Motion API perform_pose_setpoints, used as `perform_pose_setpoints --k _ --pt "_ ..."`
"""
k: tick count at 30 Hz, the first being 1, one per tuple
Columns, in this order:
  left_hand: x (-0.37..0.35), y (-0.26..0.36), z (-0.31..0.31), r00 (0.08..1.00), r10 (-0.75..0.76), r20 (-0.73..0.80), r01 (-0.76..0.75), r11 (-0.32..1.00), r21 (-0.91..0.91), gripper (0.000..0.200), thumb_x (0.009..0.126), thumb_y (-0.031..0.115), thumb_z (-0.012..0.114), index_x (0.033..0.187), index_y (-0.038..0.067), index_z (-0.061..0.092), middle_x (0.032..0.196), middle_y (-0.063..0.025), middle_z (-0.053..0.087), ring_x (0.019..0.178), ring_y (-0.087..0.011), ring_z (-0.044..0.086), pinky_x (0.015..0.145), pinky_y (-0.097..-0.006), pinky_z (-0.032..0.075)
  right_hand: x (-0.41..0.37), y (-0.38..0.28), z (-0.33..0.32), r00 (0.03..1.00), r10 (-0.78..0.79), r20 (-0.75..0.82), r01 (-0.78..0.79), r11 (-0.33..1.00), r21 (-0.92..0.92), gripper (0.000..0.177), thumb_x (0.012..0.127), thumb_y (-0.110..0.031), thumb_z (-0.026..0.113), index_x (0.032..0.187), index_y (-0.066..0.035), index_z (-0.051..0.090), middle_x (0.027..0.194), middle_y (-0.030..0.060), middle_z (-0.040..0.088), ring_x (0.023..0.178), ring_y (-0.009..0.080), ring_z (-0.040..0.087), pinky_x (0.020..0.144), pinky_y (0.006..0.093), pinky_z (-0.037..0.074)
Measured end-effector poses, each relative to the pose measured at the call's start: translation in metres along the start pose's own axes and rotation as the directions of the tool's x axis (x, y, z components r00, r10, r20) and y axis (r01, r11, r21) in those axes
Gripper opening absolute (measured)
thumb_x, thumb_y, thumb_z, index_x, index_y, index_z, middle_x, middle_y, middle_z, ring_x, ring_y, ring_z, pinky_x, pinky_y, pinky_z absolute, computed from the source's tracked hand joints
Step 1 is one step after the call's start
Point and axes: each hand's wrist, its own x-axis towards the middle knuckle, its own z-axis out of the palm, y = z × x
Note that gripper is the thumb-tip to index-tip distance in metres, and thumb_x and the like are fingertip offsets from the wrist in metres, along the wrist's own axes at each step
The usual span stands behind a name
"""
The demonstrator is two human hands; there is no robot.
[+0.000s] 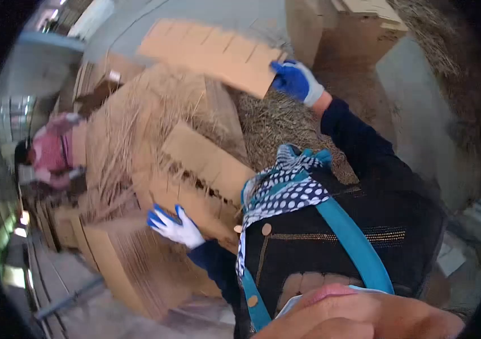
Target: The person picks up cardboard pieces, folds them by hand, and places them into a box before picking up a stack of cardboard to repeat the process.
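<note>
My right hand [298, 85], in a blue and white glove, grips one end of a long slotted cardboard strip [209, 53]. The strip is raised above the heap, its row of cut slots along the far side. My left hand [177, 227], gloved the same way, has its fingers spread and holds nothing. It is right by a slotted cardboard piece [192, 200] in front of my body. Another flat cardboard piece [204, 155] lies just beyond that one.
Loose straw-like cardboard scraps [119, 147] cover the work pile, and more shreds [266, 124] lie beside it. A stack of cardboard sheets [133, 265] stands at lower left. A large carton [348, 42] is at upper right. Another person [54, 150] in pink works at far left.
</note>
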Motion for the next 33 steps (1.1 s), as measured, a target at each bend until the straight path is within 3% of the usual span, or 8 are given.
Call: perform_pose_setpoints --k 9,11,14,15,17,21,28,33 --pt "-0.056 -0.061 0.037 0.953 0.02 0.302 0.014 0.994 -0.11 0.045 0.079 0.024 0.065 0.12 0.007 0.055 0.128 -0.0182 0.049 0.122 -0.0421 0.038 0.1 -0.0519 0.031 0.1 -0.121 -0.227 0.751 -0.444 -0.489 0.462 0.882 -0.091 0.028 0.087 -0.014 0.058 0.112 -0.001 0.058 0.094 0.0111 0.065 0.082 0.024 0.065 0.072 0.036 0.052" --pt "-0.053 -0.059 0.036 0.945 0.022 0.327 0.017 0.993 -0.114 0.045 0.079 0.024 0.064 0.12 0.007 0.055 0.128 -0.0173 0.049 0.122 -0.0416 0.038 0.1 -0.0515 0.031 0.116 -0.142 -0.272 0.468 -0.879 -0.087 0.322 0.262 -0.91 0.019 0.09 -0.022 0.057 0.093 -0.005 0.067 0.068 0.0084 0.065 0.051 0.0157 0.055 0.044 0.0258 0.039" --pt "-0.053 -0.053 0.035 0.932 0.077 0.353 -0.05 0.995 -0.087 0.044 0.079 0.023 0.065 0.12 0.01 0.056 0.129 -0.0148 0.049 0.121 -0.0401 0.04 0.1 -0.0509 0.031 0.158 -0.181 -0.357 0.347 -0.909 0.232 0.02 -0.24 -0.971 0.018 0.09 -0.02 0.058 0.094 -0.004 0.065 0.073 0.0107 0.066 0.056 0.0179 0.06 0.046 0.0261 0.043" --pt "-0.054 -0.051 0.035 0.933 0.077 0.35 -0.05 0.995 -0.085 0.044 0.079 0.023 0.065 0.12 0.01 0.056 0.129 -0.0148 0.049 0.121 -0.0401 0.04 0.1 -0.0509 0.031 0.162 -0.195 -0.376 0.345 -0.91 0.231 0.022 -0.238 -0.971 0.018 0.09 -0.02 0.058 0.094 -0.004 0.065 0.073 0.0107 0.066 0.056 0.0179 0.06 0.046 0.0261 0.043" --pt "-0.054 -0.045 0.034 0.932 0.168 0.321 -0.142 0.985 -0.103 0.041 0.079 0.02 0.065 0.116 0.006 0.057 0.122 -0.0183 0.053 0.118 -0.0401 0.042 0.1 -0.0488 0.032 0.163 -0.22 -0.389 0.625 -0.547 -0.558 0.529 0.822 -0.213 0.019 0.09 -0.02 0.056 0.096 -0.003 0.064 0.077 0.0116 0.067 0.061 0.0207 0.064 0.049 0.0281 0.049" --pt "-0.057 -0.046 0.028 0.914 0.191 0.358 -0.153 0.979 -0.131 0.045 0.079 0.023 0.065 0.119 0.006 0.056 0.125 -0.0181 0.051 0.118 -0.042 0.042 0.1 -0.0492 0.031 0.105 -0.241 -0.354 0.681 -0.643 -0.351 0.648 0.752 -0.121 0.019 0.091 -0.018 0.055 0.097 -0.002 0.062 0.077 0.0124 0.066 0.066 0.0239 0.066 0.052 0.031 0.052" --pt "-0.065 -0.019 0.017 0.904 -0.212 0.371 0.164 0.974 0.157 0.072 0.079 0.036 0.068 0.136 0.004 0.037 0.133 -0.0196 0.044 0.121 -0.0361 0.041 0.099 -0.049 0.033 0.076 -0.254 -0.285 -0.201 -0.907 -0.37 -0.116 0.397 -0.91 0.026 0.083 -0.021 0.058 0.088 0.003 0.05 0.072 0.0177 0.059 0.073 0.0301 0.06 0.073 0.0374 0.046" --pt "-0.122 -0.085 0.056 0.719 -0.687 0.104 0.692 0.722 -0.015 0.088 0.078 0.039 0.07 0.138 -0.006 0.025 0.127 -0.0247 0.048 0.109 -0.0346 0.052 0.092 -0.0457 0.041 0.074 -0.072 -0.223 0.464 -0.709 -0.53 0.416 0.703 -0.577 0.023 0.085 -0.022 0.061 0.093 -0.002 0.056 0.078 0.0029 0.058 0.069 0.0129 0.049 0.064 0.0294 0.043"
